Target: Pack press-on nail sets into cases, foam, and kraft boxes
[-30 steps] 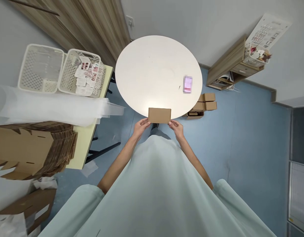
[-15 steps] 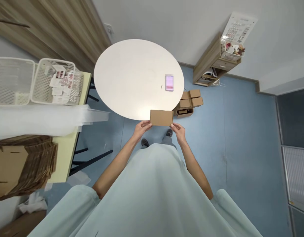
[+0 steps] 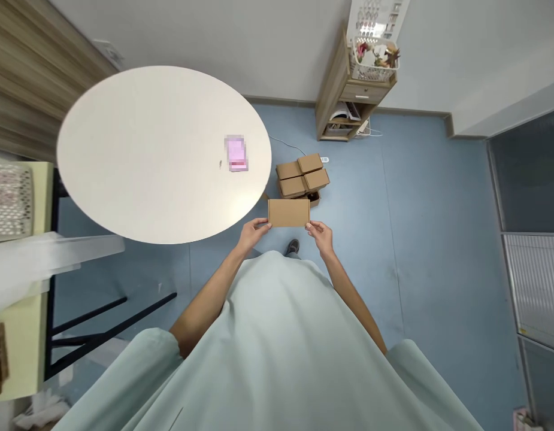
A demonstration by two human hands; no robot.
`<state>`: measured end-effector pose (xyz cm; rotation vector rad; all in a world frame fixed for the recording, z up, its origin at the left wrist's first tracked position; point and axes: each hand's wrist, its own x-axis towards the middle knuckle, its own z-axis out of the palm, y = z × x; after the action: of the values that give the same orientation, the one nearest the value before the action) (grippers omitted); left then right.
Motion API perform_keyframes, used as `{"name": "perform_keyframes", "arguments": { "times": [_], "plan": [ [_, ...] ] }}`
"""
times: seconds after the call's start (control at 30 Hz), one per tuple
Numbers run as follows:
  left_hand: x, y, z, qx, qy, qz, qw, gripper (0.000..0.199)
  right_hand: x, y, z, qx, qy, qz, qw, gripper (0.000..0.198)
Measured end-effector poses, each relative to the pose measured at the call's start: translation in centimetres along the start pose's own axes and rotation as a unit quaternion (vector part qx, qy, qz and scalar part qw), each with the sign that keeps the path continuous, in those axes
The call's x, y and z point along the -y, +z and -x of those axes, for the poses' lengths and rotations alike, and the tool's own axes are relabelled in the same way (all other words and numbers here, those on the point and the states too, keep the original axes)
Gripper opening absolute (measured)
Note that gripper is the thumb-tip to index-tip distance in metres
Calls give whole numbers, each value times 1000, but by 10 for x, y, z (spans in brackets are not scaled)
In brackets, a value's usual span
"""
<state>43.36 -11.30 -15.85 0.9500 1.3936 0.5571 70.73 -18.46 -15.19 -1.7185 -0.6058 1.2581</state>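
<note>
A closed brown cardboard box [image 3: 288, 213] is held level in front of my body, between both hands. My left hand [image 3: 254, 233] grips its left end, with fingers and thumb closed at the near corner. At the right end my right hand [image 3: 320, 234] pinches the other near corner. Just beyond the box, several similar cardboard boxes [image 3: 291, 171] sit stacked on the floor; the held box partly hides the lower ones.
The white oval table [image 3: 146, 149] stands to the left, with a pixelated pink rectangular item [image 3: 236, 154] on it. A wooden cabinet [image 3: 335, 90] bearing a white basket [image 3: 371, 72] is at the wall. A pale yellow table [image 3: 27, 371] with black legs is far left.
My view has swung right and my body has turned with it. The oval table has shifted left, and the floor stack is now more fully visible. Both hands still hold the box.
</note>
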Motion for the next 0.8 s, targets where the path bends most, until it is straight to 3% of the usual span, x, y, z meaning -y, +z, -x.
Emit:
{"name": "perform_keyframes", "arguments": {
  "times": [0.17, 0.37, 0.57, 0.8],
  "plan": [
    [-9, 46, -24, -21, -18, -57, 998, 48, 3, -37, -48, -15, 16, 77, 997, 60],
    [-17, 73, -61, -40, -21, -156, 987, 29, 10, -42, -95, 13, 9, 178, 984, 51],
    [-31, 81, -106, -52, -52, -207, 976, 28, 24, -36, -139, 27, 4, 264, 964, 41],
    [-36, 79, -152, -47, -82, -214, 972, 33, 22, -17, -193, 50, 32, 290, 955, 36]
  ]
}}
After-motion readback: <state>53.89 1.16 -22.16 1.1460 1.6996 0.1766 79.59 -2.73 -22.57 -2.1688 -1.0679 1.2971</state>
